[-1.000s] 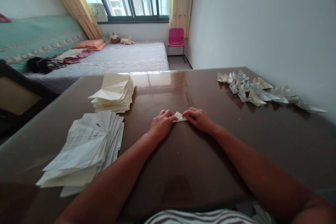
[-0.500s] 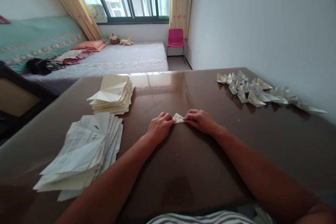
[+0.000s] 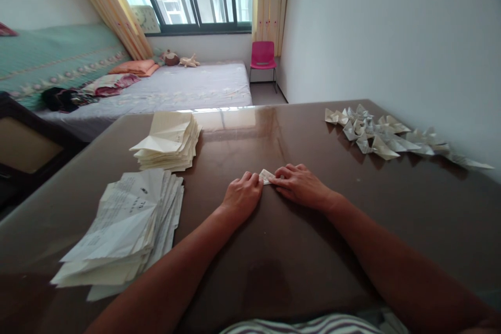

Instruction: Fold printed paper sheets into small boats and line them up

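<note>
A small folded piece of paper [image 3: 266, 176] lies on the brown tabletop, partly covered by my fingers. My left hand [image 3: 243, 192] grips its left side, fingers bent and closed. On the right side, my right hand [image 3: 300, 186] presses the paper with its fingertips, thumb and fingers together. Both hands rest low on the table, close to each other. The paper shows printed marks and an angular, folded outline; its lower part is hidden by the fingers.
Two stacks of creased sheets stand at left: a cream stack [image 3: 168, 141] and a nearer white printed stack [image 3: 125, 224]. Folded paper pieces [image 3: 371, 133] are heaped at the far right by the wall. Beyond the brown table [image 3: 250, 261] are a bed [image 3: 203, 83] and a pink chair [image 3: 263, 56].
My right hand has shifted slightly left over the paper, covering more of it. My left hand has moved a little right and nearer to me.
</note>
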The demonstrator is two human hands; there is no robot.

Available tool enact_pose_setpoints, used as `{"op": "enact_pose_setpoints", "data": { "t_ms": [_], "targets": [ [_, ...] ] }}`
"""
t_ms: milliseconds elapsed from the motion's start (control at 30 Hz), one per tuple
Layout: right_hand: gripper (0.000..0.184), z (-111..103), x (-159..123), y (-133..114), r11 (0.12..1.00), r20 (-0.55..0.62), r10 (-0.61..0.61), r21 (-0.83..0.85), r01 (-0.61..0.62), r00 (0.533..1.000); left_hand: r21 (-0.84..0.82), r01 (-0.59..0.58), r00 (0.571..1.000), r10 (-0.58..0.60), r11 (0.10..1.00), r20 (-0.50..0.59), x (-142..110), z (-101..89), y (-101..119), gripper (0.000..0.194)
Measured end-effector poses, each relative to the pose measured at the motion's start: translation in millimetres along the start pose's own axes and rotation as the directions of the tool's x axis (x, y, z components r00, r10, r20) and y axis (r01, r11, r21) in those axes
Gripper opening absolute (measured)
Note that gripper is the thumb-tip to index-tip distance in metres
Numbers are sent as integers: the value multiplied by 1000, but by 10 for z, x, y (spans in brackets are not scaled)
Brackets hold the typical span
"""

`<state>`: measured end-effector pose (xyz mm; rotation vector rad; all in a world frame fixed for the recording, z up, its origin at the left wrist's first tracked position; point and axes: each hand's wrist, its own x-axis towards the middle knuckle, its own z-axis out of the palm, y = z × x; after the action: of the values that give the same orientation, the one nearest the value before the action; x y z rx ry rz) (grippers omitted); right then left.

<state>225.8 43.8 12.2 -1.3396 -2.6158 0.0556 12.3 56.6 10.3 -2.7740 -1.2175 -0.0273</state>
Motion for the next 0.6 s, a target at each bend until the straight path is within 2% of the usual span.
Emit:
{"op": "enact_pose_setpoints", "data": {
  "t_ms": [233,600],
  "targets": [
    [35,-115,-72,57,996,69,42,-85,-36,997,45,0,1000,0,999,-3,-7,-29,50,27],
    [41,-114,-68,61,998,76,57,-36,-55,995,49,9,1000,-9,999,-5,-8,-37,65,25]
  ]
}}
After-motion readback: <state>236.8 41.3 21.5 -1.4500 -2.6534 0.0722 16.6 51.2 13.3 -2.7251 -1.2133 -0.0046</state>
